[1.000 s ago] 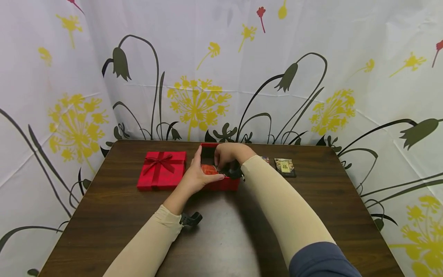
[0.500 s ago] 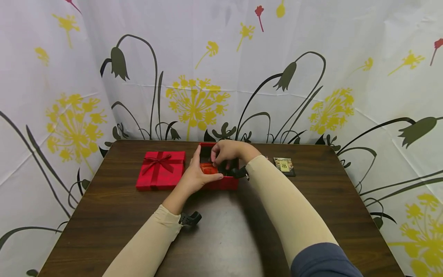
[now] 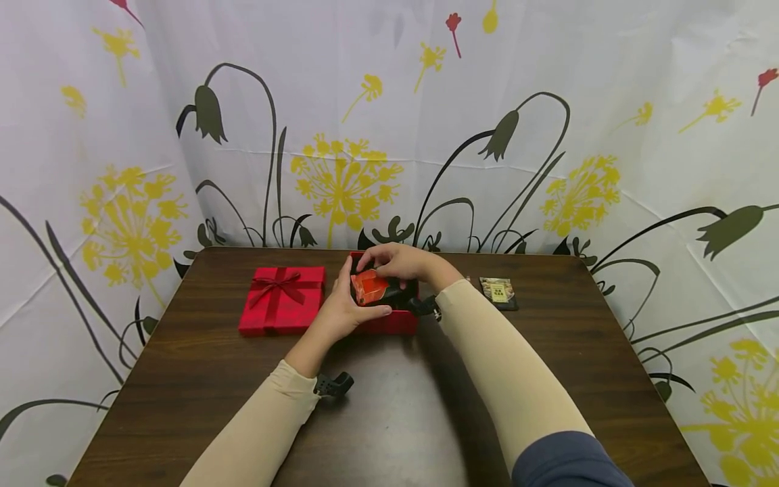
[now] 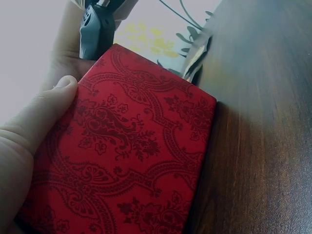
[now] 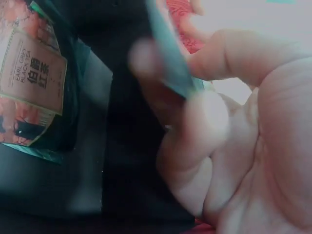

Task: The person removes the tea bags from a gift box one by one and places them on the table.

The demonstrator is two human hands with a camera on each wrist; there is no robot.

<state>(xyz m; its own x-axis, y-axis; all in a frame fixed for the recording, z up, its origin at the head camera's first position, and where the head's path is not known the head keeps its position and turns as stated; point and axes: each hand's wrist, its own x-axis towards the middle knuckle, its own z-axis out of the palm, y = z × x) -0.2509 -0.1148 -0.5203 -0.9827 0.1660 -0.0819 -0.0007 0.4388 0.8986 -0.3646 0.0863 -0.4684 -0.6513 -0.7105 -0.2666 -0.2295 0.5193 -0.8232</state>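
Right wrist: I see the right hand (image 5: 234,122) pinching a packet (image 5: 169,51), upper centre of frame; in the head view, mid-frame, the left hand (image 3: 344,311) holds the red box (image 3: 392,325).

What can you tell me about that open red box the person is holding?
The open red box has straight sides with a darker floral pattern outside and a black interior; it looks like card. It stands on the brown table, beside the bow-tied red lid. The left hand grips it, thumb against a wall. An Earl Grey tea packet lies inside, while the right hand pinches a thin packet at the opening.
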